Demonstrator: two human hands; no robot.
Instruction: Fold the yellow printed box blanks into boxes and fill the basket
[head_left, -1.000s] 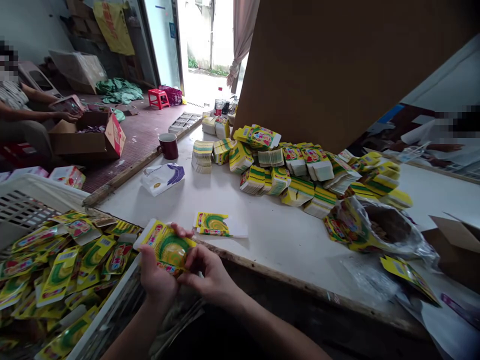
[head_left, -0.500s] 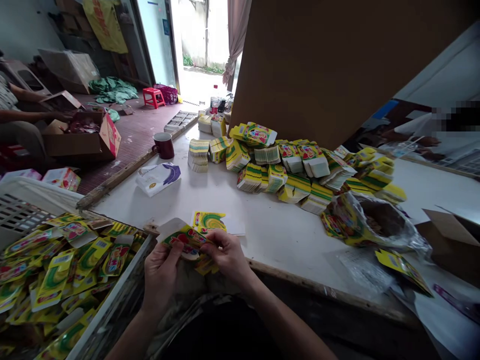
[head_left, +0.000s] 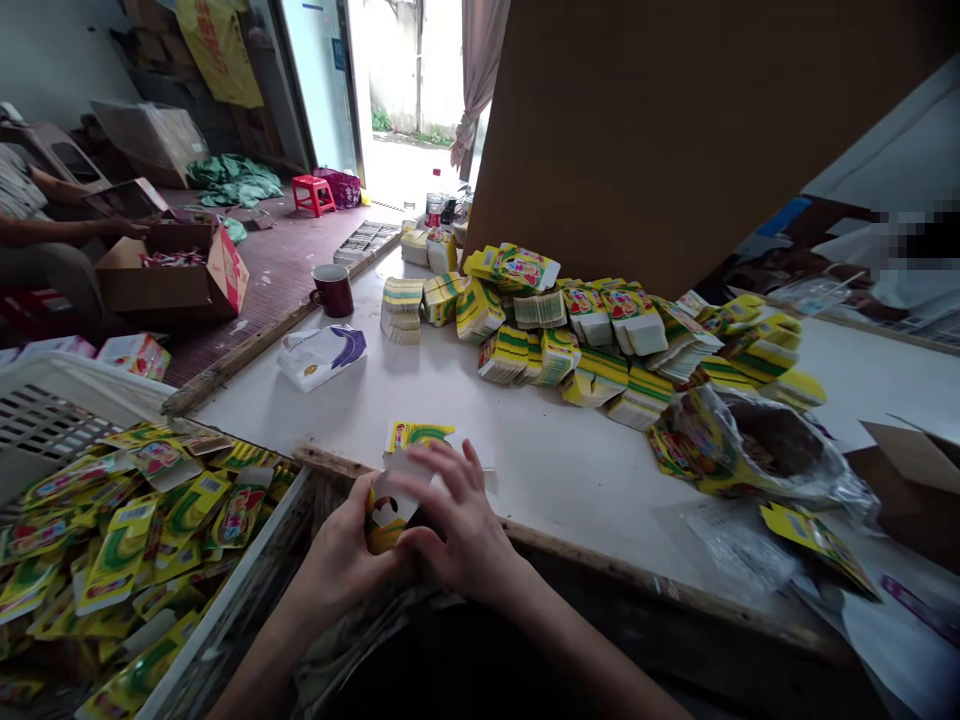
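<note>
My left hand (head_left: 339,548) grips a small yellow carton (head_left: 382,538) over the table's near edge, its fingers wrapped round the side. The carton's white inner flap stands up, with a rounded cut-out in it. My right hand (head_left: 471,530) is at the carton's right side, fingers spread and slightly blurred over the flap; its thumb is close to the carton, and I cannot tell if it touches. Just beyond my hands, a flat yellow-green printed carton (head_left: 411,433) lies on the white tabletop, partly hidden by my right hand.
Left, a white plastic basket (head_left: 247,560) holds many yellow cartons. Stacks of flat cartons (head_left: 525,355) run across the table. There are also a mug (head_left: 334,292), a tissue pack (head_left: 322,355) and an open plastic bag (head_left: 712,440). A person (head_left: 45,215) sits by a cardboard box (head_left: 154,285).
The carton, flatter and held by both hands before, is now opened up in my left hand. My right hand has let go of its right end and spread its fingers over it.
</note>
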